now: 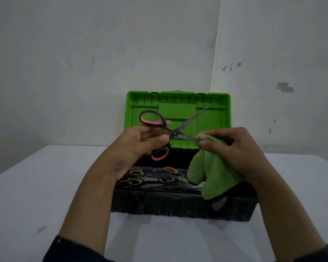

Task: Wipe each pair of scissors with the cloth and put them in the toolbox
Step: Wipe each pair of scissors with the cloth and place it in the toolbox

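Left hand (133, 148): fingers curled round the handles of the pink-handled scissors (174, 132), held above the open toolbox (178, 207). Blades are spread in an X. The upper blade points up-right toward the green lid (212, 118) and is bare. The lower blade runs right and slightly down, its tip inside the cloth (212, 171), which the right hand (237, 148) pinches round it. Judged: the wipe follows that blade's long axis, right hand doing it. Other scissors (134, 181) lie in the toolbox below
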`<state>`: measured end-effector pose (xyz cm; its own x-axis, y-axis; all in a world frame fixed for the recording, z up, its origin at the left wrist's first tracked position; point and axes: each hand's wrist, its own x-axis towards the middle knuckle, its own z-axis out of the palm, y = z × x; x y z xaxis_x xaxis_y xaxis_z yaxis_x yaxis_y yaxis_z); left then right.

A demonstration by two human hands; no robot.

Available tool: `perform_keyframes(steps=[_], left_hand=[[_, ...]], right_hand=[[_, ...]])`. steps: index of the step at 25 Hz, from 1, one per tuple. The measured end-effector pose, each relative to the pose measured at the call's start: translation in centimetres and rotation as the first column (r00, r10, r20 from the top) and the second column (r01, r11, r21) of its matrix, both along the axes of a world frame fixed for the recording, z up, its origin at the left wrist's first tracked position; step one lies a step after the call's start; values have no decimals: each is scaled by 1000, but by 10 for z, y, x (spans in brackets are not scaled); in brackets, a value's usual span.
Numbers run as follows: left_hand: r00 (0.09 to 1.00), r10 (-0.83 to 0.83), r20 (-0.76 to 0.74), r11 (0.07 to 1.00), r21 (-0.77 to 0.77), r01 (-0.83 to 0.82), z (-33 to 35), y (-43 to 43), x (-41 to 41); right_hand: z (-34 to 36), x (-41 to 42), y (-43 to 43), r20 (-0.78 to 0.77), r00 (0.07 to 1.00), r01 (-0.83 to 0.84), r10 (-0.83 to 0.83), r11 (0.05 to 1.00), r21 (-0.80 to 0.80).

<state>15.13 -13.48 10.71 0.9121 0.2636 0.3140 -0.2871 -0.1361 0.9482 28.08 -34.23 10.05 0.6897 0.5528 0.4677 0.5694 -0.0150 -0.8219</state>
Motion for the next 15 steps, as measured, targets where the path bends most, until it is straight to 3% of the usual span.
perform_keyframes(steps=[2, 7, 10, 13, 15], left_hand=[[990, 137, 9, 986, 96, -138, -1, -7, 5], [980, 196, 41, 978, -74, -193, -3, -11, 11], [959, 282, 28, 956, -91, -278, -1, -11, 11], [935, 356, 5, 932, -70, -355, 1, -8, 9], [942, 337, 0, 940, -64, -336, 2, -7, 8]], right_hand=[[1, -4, 2, -129, 990, -46, 47, 999, 17], [4, -9, 4, -223, 972, -84, 79, 996, -13], [3, -4, 3, -230, 972, 64, -57, 998, 24], [7, 0, 2, -27, 912, 408, -410, 896, 175], [10, -9, 8, 259, 841, 395, -475, 866, 307]])
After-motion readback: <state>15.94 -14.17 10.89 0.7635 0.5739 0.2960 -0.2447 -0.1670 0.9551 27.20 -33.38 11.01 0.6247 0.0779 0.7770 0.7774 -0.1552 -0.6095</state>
